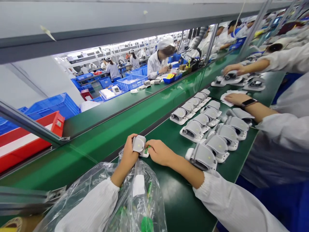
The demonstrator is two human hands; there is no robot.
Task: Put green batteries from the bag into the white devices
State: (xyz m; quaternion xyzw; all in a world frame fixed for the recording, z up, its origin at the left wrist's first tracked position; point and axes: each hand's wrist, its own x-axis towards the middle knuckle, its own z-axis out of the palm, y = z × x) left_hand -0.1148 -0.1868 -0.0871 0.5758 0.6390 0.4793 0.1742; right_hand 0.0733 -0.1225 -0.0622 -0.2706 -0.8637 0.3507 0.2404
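Small pale-grey rounded plastic device [139,144] with a white face and green bit at its side, clamped in both grips: my left hand [129,154] and right hand [159,152], low over the green desk [178,193]. Clear plastic bag [140,193] under my wrists. Rows of grey cuffed units [205,135] just right. Co-workers line the factory; blue crates [55,104] behind.

A long green conveyor belt [101,141] ran off into the distance, a grey overhead shelf [96,29] spanning above it. Blue crates [55,104] and a red bin [29,137] sat stacked at the left. Beyond, more workbenches [135,82] stretched back under bright white ceiling light, with metal frame posts [253,29] rising alongside the line.
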